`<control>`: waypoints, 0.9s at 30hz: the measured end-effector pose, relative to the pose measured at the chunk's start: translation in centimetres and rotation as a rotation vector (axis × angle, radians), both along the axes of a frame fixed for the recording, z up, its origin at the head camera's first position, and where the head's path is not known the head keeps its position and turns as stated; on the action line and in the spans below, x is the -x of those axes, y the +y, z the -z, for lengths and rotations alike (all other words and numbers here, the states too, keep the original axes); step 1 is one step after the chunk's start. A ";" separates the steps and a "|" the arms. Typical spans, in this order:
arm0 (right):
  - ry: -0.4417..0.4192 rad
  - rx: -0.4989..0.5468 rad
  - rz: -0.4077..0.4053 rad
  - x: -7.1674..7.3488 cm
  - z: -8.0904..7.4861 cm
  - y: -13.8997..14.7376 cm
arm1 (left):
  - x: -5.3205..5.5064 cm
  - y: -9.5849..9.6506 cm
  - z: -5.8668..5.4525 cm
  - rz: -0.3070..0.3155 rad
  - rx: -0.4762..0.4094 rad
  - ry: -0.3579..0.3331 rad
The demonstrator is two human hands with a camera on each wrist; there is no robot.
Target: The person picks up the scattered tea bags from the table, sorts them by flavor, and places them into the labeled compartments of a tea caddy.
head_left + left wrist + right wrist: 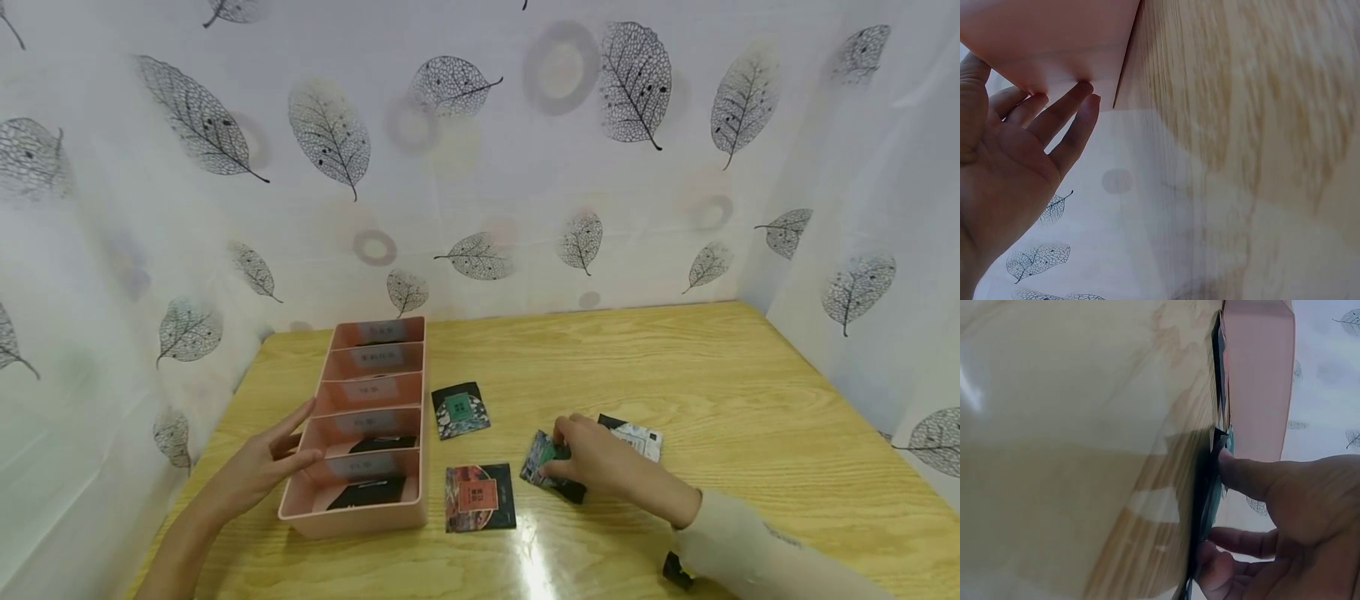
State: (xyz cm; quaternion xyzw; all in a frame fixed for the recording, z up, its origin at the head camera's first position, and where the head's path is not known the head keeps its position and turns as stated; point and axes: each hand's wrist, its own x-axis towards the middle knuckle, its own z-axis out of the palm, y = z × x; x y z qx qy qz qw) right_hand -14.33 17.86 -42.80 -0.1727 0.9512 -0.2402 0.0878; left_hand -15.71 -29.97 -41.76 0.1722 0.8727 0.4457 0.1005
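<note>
My left hand (258,462) is at the left side of a long pink divided box (425,417), thumb at the rim. In the left wrist view, spread fingertips (1087,87) touch the box's outer wall. My right hand (600,454) pinches a dark patterned sachet with a green label (542,458), between thumb and fingers. The right wrist view shows this sachet edge-on, close over the tabletop. Left of that hand lie a red-labelled sachet (478,497) and a green-labelled sachet (460,408). A white-labelled sachet (641,440) shows partly behind the hand.
Labelled dividers split the box into several compartments, and dark sachets (367,492) lie in the nearer ones. A small black object (677,572) is at the right sleeve. A leaf-printed white curtain (487,183) surrounds the wooden table (750,400) at the back and sides.
</note>
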 end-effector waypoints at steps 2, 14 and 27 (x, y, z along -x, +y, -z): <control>-0.023 -0.004 0.034 0.0 -0.2 -0.3 | 0.0 0.0 0.0 -0.001 0.005 0.005; 0.150 -0.007 -0.271 1.9 -2.3 1.8 | 0.0 0.0 -0.1 0.002 0.004 0.006; 0.023 -0.169 -0.401 2.2 -1.5 1.7 | -0.1 0.1 -0.1 -0.004 0.005 0.014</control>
